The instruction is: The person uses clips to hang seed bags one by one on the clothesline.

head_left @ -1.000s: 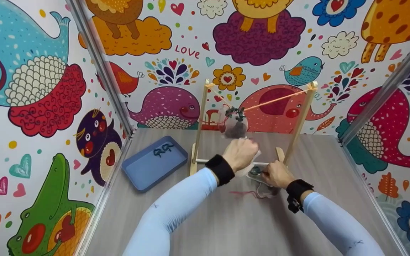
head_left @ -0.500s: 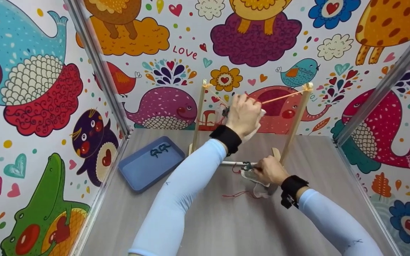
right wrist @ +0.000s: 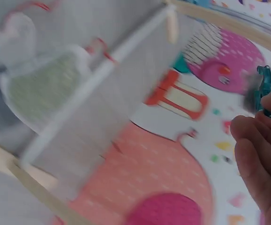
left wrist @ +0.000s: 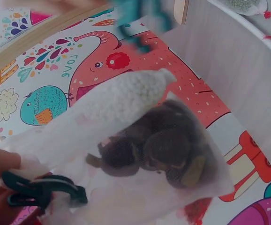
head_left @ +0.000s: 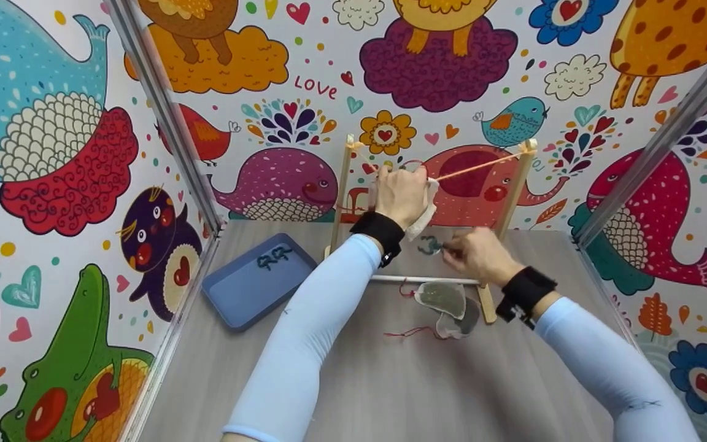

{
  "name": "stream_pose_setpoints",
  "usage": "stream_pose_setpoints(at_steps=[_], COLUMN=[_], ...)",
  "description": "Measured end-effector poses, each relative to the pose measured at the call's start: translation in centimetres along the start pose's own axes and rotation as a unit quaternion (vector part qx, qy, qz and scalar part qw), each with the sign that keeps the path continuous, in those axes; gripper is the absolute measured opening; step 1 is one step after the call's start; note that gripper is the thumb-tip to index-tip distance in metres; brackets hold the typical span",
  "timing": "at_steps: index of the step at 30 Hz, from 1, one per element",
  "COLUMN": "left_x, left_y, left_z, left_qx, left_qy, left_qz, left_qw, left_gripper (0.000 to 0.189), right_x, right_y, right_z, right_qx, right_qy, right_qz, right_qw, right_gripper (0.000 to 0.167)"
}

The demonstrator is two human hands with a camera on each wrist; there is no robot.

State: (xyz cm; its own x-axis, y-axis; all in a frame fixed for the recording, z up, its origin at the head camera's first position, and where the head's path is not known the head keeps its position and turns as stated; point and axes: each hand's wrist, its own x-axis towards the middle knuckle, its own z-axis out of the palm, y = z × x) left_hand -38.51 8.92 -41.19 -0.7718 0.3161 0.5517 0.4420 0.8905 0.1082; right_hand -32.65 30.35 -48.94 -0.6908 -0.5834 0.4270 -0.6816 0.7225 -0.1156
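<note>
Inside three patterned walls (head_left: pixel 304 49), the counter (head_left: pixel 402 393) runs to their foot at the back and both sides, with a broad stretch reaching the near side between the arms. Towards the back stands a wooden frame (head_left: pixel 516 190), its cord (head_left: pixel 479 166) sagging between two posts, a white rod (head_left: pixel 390 279) joining them low down. Left of it lies a tray (head_left: pixel 243 298), set askew, its right corner near the left post; on the other side a wide strip of counter separates frame from wall.

The right hand (head_left: pixel 482 255) is by the right post, fingers pinching a clip (head_left: pixel 430 245). The left hand (head_left: pixel 401 195) is up at the cord, fingers pinching the top of a white pouch (left wrist: pixel 131 91), beside a dark-filled pouch (left wrist: pixel 170 145) with a second clip (left wrist: pixel 46 187) at its top. On the counter before the rod, a green pouch (head_left: pixel 442 296) overlaps a grey pouch (head_left: pixel 465 322), close to the frame's right foot (head_left: pixel 487 304). Smallest, two spare clips (head_left: pixel 274 258) lie near the tray's far edge.
</note>
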Motion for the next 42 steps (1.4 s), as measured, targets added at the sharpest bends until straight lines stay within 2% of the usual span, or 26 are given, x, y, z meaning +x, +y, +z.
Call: stream_pose_setpoints(at_steps=[4,8,10,12,17,20,24,28,31,34,38,40,42], left_x=[0.1,0.0,0.0,-0.1,-0.2,-0.3,-0.6,-0.9,-1.2,-1.4,-2.0,-2.4,-2.8], left_y=[0.1,0.0,-0.1,0.0,-0.1,-0.1,-0.3,-0.5,-0.7,-1.3,-3.1,-4.5,-6.2], left_z=[0.0,0.0,0.0,0.1,-0.2,-0.4,-0.6,-0.6,-1.0,-1.8,-3.6,-4.5,-5.4], left_qx=[-0.005,-0.005,0.000,0.004,0.026,0.044,0.061,0.055,0.024,-0.061,-0.194,-0.231,-0.247], left_qy=[-0.007,-0.016,-0.017,-0.017,-0.021,-0.029,-0.025,-0.014,-0.019,-0.026,-0.002,0.026,0.054], left_qz=[0.003,-0.001,-0.002,0.000,0.014,0.026,0.041,0.058,0.073,0.078,0.064,0.054,0.043], left_qw=[1.0000,0.9999,0.9999,0.9998,0.9994,0.9983,0.9970,0.9967,0.9968,0.9948,0.9789,0.9712,0.9666], left_gripper=[0.023,0.022,0.021,0.020,0.013,0.012,0.014,0.016,0.018,0.019,0.019,0.019,0.018], right_x=[2.2,4.6,5.7,6.8,9.6,10.7,11.3,10.7,9.7,8.8,7.5,6.7,5.8], right_y=[0.2,-0.2,-0.4,-0.7,-1.3,-1.4,-1.1,-0.4,0.2,0.6,0.7,0.7,0.8], right_z=[-4.6,-8.5,-9.8,-10.7,-11.2,-10.9,-10.5,-9.8,-9.0,-8.0,-6.7,-6.0,-5.4], right_qx=[-0.090,-0.182,-0.210,-0.224,-0.215,-0.199,-0.182,-0.168,-0.157,-0.144,-0.138,-0.136,-0.136], right_qy=[0.025,0.047,0.039,0.016,-0.064,-0.093,-0.098,-0.069,-0.032,0.011,0.046,0.055,0.061], right_qz=[-0.034,-0.081,-0.091,-0.084,-0.052,-0.042,-0.039,-0.045,-0.052,-0.044,-0.007,0.013,0.029], right_qw=[0.9950,0.9787,0.9727,0.9709,0.9732,0.9746,0.9777,0.9823,0.9857,0.9885,0.9893,0.9891,0.9885], right_gripper=[0.013,0.023,0.027,0.026,0.017,0.016,0.014,0.021,0.020,0.023,0.031,0.032,0.034])
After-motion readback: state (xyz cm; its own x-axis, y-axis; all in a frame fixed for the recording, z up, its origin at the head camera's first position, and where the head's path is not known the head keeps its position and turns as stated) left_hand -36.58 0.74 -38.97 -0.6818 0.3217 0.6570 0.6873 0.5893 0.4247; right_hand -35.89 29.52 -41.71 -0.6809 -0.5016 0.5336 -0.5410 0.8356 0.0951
